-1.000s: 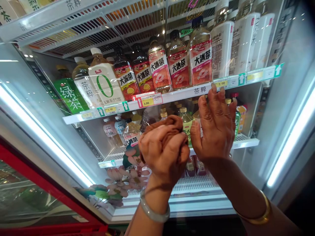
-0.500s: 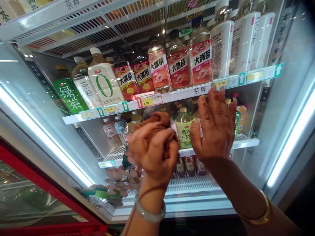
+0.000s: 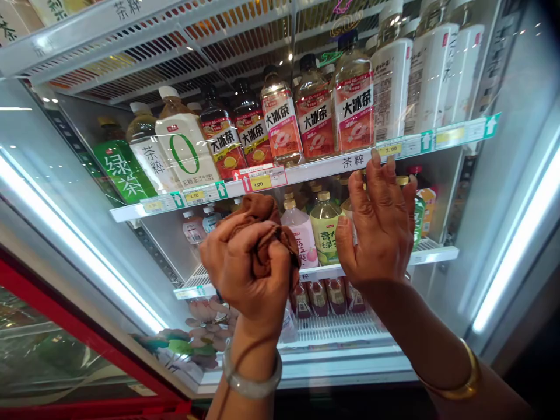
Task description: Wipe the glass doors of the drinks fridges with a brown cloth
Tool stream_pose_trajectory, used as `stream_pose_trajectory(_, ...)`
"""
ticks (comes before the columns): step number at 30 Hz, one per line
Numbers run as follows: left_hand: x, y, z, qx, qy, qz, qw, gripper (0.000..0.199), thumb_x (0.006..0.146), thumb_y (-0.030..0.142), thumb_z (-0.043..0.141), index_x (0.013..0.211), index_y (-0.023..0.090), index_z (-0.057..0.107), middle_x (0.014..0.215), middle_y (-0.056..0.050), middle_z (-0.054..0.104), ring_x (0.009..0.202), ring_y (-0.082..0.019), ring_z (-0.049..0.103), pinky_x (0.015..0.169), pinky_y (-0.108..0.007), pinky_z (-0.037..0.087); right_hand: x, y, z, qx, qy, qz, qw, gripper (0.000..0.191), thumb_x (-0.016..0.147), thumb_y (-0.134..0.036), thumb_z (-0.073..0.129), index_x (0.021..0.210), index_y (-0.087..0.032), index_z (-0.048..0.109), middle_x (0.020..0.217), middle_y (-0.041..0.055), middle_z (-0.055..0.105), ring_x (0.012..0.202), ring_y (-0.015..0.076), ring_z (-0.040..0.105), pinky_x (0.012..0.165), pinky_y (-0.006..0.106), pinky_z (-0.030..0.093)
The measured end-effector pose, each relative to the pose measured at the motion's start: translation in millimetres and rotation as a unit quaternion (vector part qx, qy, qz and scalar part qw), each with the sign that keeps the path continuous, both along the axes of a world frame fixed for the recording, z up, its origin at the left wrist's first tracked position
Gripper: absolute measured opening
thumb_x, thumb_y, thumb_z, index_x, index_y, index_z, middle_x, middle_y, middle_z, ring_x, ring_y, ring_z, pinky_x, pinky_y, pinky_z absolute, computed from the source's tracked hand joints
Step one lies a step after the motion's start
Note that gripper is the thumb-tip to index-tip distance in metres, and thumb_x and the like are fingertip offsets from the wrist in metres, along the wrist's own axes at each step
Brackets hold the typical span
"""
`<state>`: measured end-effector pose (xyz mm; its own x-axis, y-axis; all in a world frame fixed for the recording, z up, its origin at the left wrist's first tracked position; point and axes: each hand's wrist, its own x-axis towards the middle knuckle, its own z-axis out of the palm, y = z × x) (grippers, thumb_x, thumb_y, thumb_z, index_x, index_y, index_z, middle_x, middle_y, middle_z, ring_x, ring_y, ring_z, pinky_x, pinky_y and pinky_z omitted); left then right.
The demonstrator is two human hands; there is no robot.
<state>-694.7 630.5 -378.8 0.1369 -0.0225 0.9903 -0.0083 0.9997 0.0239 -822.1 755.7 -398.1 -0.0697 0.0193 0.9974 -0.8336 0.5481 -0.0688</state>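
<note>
My left hand (image 3: 242, 271) is closed around a crumpled brown cloth (image 3: 259, 211), which bulges out above and between the fingers. A pale bangle (image 3: 252, 379) circles that wrist. My right hand (image 3: 380, 236) is stretched out flat, palm forward, seemingly resting on the glass in front of the shelves. It holds nothing, and a gold bangle (image 3: 468, 373) sits on its forearm. Behind the glass, between the two hands, a yellow-green bottle (image 3: 326, 233) and a pink bottle (image 3: 300, 230) stand on the middle shelf.
Iced tea bottles (image 3: 280, 122) and tall white-labelled bottles (image 3: 391, 87) line the upper shelf (image 3: 308, 170), which carries price tags. A red frame (image 3: 83, 338) runs along the lower left. Flower decorations (image 3: 210, 326) show low on the left. Light strips (image 3: 83, 251) glow along the sides.
My left hand has shifted left with the brown cloth, uncovering the pink bottle and several dark bottles below. My right hand stays in nearly the same place.
</note>
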Motion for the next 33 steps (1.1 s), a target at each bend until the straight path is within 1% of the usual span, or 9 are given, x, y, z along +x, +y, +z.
stream_pose_trajectory(5, -19.8, 26.8, -19.4, -0.073, -0.078, -0.052, 0.993, 0.021, 0.082, 0.017, 0.072, 0.101, 0.028, 0.074, 0.113, -0.004, 0.074, 0.11, -0.023, 0.068, 0.103, -0.045, 0.051, -3.8, -1.5, -0.7, -0.017, 0.023, 0.006, 1.0, 0.07, 0.1, -0.022, 0.048, 0.166, -0.026, 0.027, 0.168, 0.0091, 0.04, 0.161, 0.0266, 0.03, 0.132, 0.062, 0.028)
stream_pose_trajectory(9, -17.2, 22.1, -13.9, -0.115, -0.095, -0.053, 0.987, 0.024, 0.081, 0.017, 0.075, 0.102, 0.028, 0.074, 0.114, -0.005, 0.074, 0.11, -0.025, 0.069, 0.103, -0.046, 0.053, -2.9, -0.6, 0.1, -0.01, 0.014, 0.008, 1.0, 0.072, 0.1, -0.021, 0.048, 0.167, -0.029, 0.022, 0.169, 0.0089, 0.038, 0.161, 0.0289, 0.031, 0.131, 0.065, 0.028)
stream_pose_trajectory(12, -3.5, 4.9, 0.2, -0.034, -0.027, -0.025, 0.999, 0.023, 0.084, 0.015, 0.073, 0.103, 0.027, 0.074, 0.114, -0.005, 0.072, 0.113, -0.025, 0.067, 0.105, -0.046, 0.052, -0.5, 0.8, 0.6, 0.001, 0.0, 0.012, 1.0, 0.076, 0.099, -0.025, 0.049, 0.168, -0.031, 0.016, 0.17, 0.0078, 0.036, 0.161, 0.0316, 0.03, 0.13, 0.069, 0.027)
stream_pose_trajectory(14, 3.4, -2.3, 6.2, 0.055, 0.024, -0.034, 0.998, 0.017, 0.09, 0.017, 0.068, 0.104, 0.025, 0.073, 0.112, -0.006, 0.07, 0.115, -0.024, 0.065, 0.106, -0.047, 0.052, 0.1, 1.2, 0.5, 0.003, -0.003, 0.014, 1.0, 0.077, 0.099, -0.025, 0.048, 0.168, -0.032, 0.014, 0.171, 0.007, 0.036, 0.161, 0.0318, 0.03, 0.13, 0.069, 0.027)
stream_pose_trajectory(16, 4.6, -1.7, 6.6, 0.087, 0.033, -0.046, 0.995, 0.015, 0.093, 0.018, 0.066, 0.105, 0.024, 0.072, 0.111, -0.006, 0.069, 0.116, -0.024, 0.065, 0.106, -0.048, 0.052, -0.2, 1.1, 0.2, 0.004, 0.001, 0.017, 1.0, 0.078, 0.099, -0.025, 0.048, 0.168, -0.032, 0.012, 0.171, 0.0076, 0.036, 0.161, 0.0323, 0.029, 0.13, 0.069, 0.026)
stream_pose_trajectory(21, -12.8, 22.0, -6.9, -0.054, -0.057, -0.043, 0.996, 0.02, 0.083, 0.013, 0.072, 0.1, 0.025, 0.072, 0.112, -0.005, 0.073, 0.111, -0.024, 0.067, 0.104, -0.046, 0.051, -1.3, -0.1, -0.2, 0.005, 0.001, 0.003, 1.0, 0.076, 0.099, -0.026, 0.046, 0.168, -0.03, 0.015, 0.172, 0.0081, 0.034, 0.162, 0.03, 0.027, 0.131, 0.067, 0.026)
stream_pose_trajectory(24, -18.3, 27.3, -9.2, -0.096, -0.082, -0.063, 0.99, 0.019, 0.082, 0.014, 0.072, 0.097, 0.026, 0.073, 0.11, -0.006, 0.073, 0.106, -0.023, 0.069, 0.099, -0.045, 0.054, -1.5, -0.2, -0.4, 0.002, 0.004, -0.008, 1.0, 0.074, 0.1, -0.026, 0.046, 0.168, -0.029, 0.017, 0.171, 0.008, 0.034, 0.163, 0.0266, 0.026, 0.132, 0.063, 0.025)
stream_pose_trajectory(30, -1.3, 3.5, 2.2, -0.013, -0.008, -0.026, 1.0, 0.022, 0.084, 0.013, 0.071, 0.102, 0.024, 0.073, 0.111, -0.005, 0.072, 0.114, -0.024, 0.067, 0.105, -0.046, 0.05, -2.9, -0.3, -0.9, -0.004, 0.015, 0.006, 1.0, 0.074, 0.098, -0.025, 0.048, 0.167, -0.026, 0.021, 0.171, 0.0084, 0.034, 0.164, 0.0237, 0.024, 0.135, 0.057, 0.022)
stream_pose_trajectory(33, -1.4, 3.6, 0.0, 0.012, 0.004, -0.029, 1.0, 0.02, 0.085, 0.014, 0.07, 0.102, 0.023, 0.072, 0.109, -0.005, 0.072, 0.114, -0.024, 0.066, 0.106, -0.045, 0.049, -2.7, -0.9, -0.2, -0.01, 0.022, 0.016, 1.0, 0.074, 0.097, -0.025, 0.049, 0.167, -0.026, 0.023, 0.171, 0.0086, 0.036, 0.163, 0.0242, 0.026, 0.135, 0.058, 0.023)
